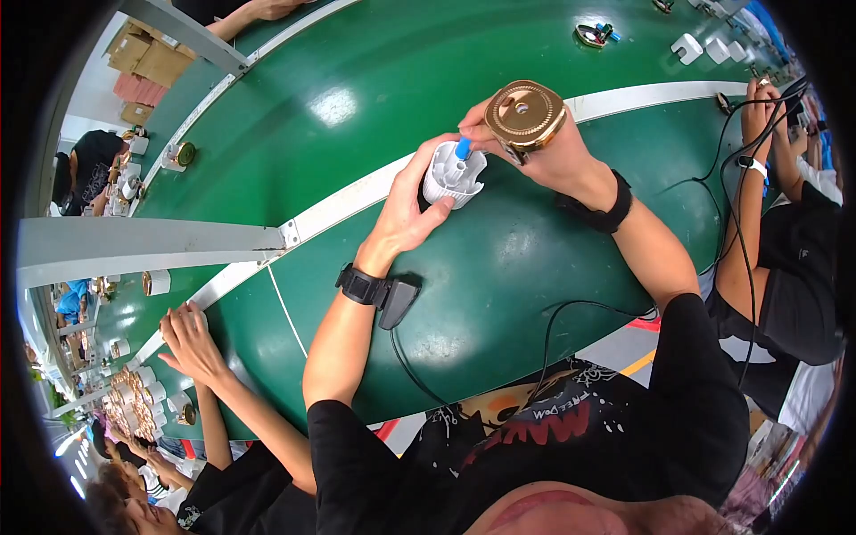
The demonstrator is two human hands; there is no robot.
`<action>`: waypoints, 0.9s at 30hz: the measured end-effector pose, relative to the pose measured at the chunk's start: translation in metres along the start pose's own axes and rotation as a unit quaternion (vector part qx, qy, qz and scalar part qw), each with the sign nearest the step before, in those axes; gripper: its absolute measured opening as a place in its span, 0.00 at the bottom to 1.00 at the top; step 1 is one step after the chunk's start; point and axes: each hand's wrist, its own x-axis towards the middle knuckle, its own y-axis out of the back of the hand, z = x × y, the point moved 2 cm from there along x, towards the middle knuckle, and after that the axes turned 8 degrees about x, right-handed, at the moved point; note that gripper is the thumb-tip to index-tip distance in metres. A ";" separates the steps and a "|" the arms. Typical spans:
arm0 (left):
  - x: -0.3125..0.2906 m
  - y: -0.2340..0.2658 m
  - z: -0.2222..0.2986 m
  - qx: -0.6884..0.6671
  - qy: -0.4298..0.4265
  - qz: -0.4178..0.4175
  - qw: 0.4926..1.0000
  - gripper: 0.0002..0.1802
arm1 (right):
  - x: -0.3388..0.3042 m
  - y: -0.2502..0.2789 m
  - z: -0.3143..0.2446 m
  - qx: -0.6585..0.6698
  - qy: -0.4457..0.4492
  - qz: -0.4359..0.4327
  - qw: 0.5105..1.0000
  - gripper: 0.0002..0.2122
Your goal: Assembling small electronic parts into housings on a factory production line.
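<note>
My left hand (407, 207) is wrapped round a white ribbed plastic cup-shaped housing (442, 185), its open top with inner ridges facing up. A small blue cylinder (463, 148) stands at the housing's top, close to the fingertips of my right hand (571, 159). In that right hand is a shiny gold round cap (525, 114) with a knurled ring and a small centre hole. The cap hides part of the right fingers, so I cannot tell whether they touch the blue cylinder. Both hands are raised above the green table, with the housing and cap apart.
A white rail (348, 198) crosses the green table (499, 285). Cables run from my black wristbands. Another person's hand (192, 343) rests at the left; a person with a watch sits at right. White cups (687, 48) and a small part with blue pieces (596, 35) lie far right.
</note>
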 end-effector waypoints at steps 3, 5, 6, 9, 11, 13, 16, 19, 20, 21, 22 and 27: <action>0.001 -0.002 -0.001 -0.004 0.000 -0.015 1.000 0.37 | -0.002 0.002 0.003 -0.019 -0.020 -0.013 1.000 0.09; -0.001 -0.003 -0.001 -0.024 0.005 -0.003 1.000 0.36 | -0.002 -0.001 0.004 -0.128 0.050 -0.073 0.988 0.12; 0.000 -0.003 -0.001 -0.034 0.006 0.000 0.999 0.36 | -0.002 -0.001 0.004 -0.184 0.084 -0.100 0.974 0.14; -0.005 0.002 -0.003 -0.048 0.015 0.007 0.999 0.35 | -0.005 -0.008 0.004 -0.194 0.064 -0.091 0.975 0.18; -0.005 0.001 -0.004 -0.055 0.019 0.010 0.998 0.35 | -0.009 -0.010 0.003 -0.198 0.056 -0.086 0.975 0.20; -0.004 0.000 -0.001 -0.034 0.000 0.032 0.999 0.35 | -0.012 -0.012 0.007 -0.073 -0.087 -0.112 0.987 0.23; -0.006 -0.003 -0.002 -0.016 0.003 0.045 0.999 0.36 | -0.016 -0.015 0.016 0.014 -0.158 -0.123 0.980 0.26; -0.007 -0.005 -0.005 -0.004 0.027 0.046 0.999 0.37 | -0.017 -0.015 0.025 0.058 -0.161 -0.121 0.978 0.29; -0.007 -0.003 -0.006 -0.008 0.040 0.035 0.999 0.37 | -0.018 -0.016 0.028 0.049 -0.167 -0.130 0.976 0.30; -0.007 -0.001 -0.006 -0.011 0.052 0.024 0.998 0.36 | -0.015 -0.017 0.027 0.041 -0.173 -0.140 0.974 0.32; -0.006 0.001 -0.006 -0.015 0.065 0.012 0.998 0.35 | -0.014 -0.016 0.026 0.033 -0.179 -0.148 0.972 0.34; -0.005 0.019 -0.023 0.167 0.067 0.096 0.979 0.33 | -0.005 0.021 0.010 0.140 -0.267 -0.204 0.931 0.33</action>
